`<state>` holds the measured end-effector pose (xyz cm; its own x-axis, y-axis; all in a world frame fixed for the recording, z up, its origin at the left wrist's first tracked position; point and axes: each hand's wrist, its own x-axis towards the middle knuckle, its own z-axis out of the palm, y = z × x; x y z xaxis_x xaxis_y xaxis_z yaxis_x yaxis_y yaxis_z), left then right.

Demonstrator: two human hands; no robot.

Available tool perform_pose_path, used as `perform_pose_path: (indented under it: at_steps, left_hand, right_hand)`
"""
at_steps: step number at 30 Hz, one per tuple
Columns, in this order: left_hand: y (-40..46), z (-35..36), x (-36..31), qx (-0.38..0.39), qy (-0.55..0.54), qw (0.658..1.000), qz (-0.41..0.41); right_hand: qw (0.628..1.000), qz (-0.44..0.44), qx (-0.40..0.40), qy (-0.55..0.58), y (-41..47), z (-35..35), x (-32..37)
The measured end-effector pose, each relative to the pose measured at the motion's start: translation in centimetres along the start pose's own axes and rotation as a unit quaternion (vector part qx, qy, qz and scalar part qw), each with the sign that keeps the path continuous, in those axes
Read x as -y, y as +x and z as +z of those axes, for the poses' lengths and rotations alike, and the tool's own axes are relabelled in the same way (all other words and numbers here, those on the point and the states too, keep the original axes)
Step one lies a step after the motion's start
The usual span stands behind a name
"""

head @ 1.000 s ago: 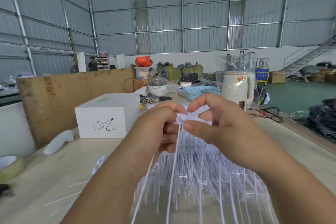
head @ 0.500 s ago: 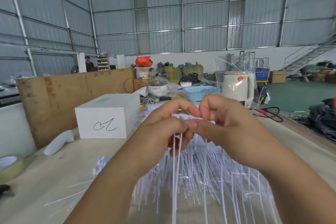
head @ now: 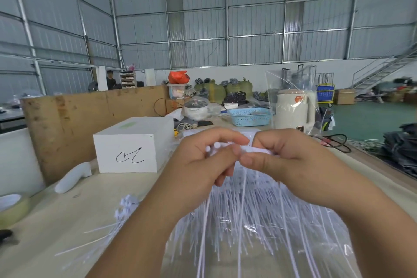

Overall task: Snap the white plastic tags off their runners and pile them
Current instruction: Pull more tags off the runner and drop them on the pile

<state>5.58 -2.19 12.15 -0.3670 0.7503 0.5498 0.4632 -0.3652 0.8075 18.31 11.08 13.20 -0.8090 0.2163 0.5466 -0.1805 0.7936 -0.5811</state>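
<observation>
Both hands are raised over the table, thumbs nearly touching. My left hand (head: pixel 203 165) pinches the heads of a few white plastic tags (head: pixel 213 147), whose thin tails hang down to the table. My right hand (head: pixel 291 165) grips the white runner strip (head: pixel 259 149) with more tags attached; its fingers hide most of the strip. Below the hands a large fan of white tag tails (head: pixel 259 221) lies on a clear plastic bag. A small pile of loose white tags (head: pixel 126 206) lies on the table to the left.
A white box (head: pixel 133 149) with a black scribble stands at the left, a white handle-shaped object (head: pixel 73 177) beside it and a tape roll (head: pixel 12 209) at the left edge. A blue basket (head: pixel 250 116), a bagged white kettle (head: pixel 293 108) and black cables (head: pixel 336 142) lie behind.
The hands have drawn slightly apart at the fingertips. My left hand now shows tag heads between thumb and forefinger, with fewer tails hanging from the runner side.
</observation>
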Motion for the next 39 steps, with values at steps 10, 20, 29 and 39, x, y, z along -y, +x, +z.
perform_pose_path:
  at_steps: [10,20,29,39]
  left_hand:
    - [0.1,0.6,0.3,-0.055,-0.009,0.998,0.012]
    - [0.2,1.5,0.6,-0.209,0.005,0.974,0.087]
    - [0.7,0.0,0.3,-0.181,-0.107,0.977,-0.024]
    - [0.2,-0.2,0.8,0.013,-0.027,0.999,0.016]
  right_hand:
    - [0.998,-0.004,-0.057,-0.010,0.2,0.5,0.2]
    - [0.965,0.007,-0.262,-0.006,0.8,5.8,1.0]
    - [0.978,-0.039,-0.181,0.096,0.6,2.1,0.1]
    - [0.994,-0.043,-0.031,0.092,0.0,2.3,0.1]
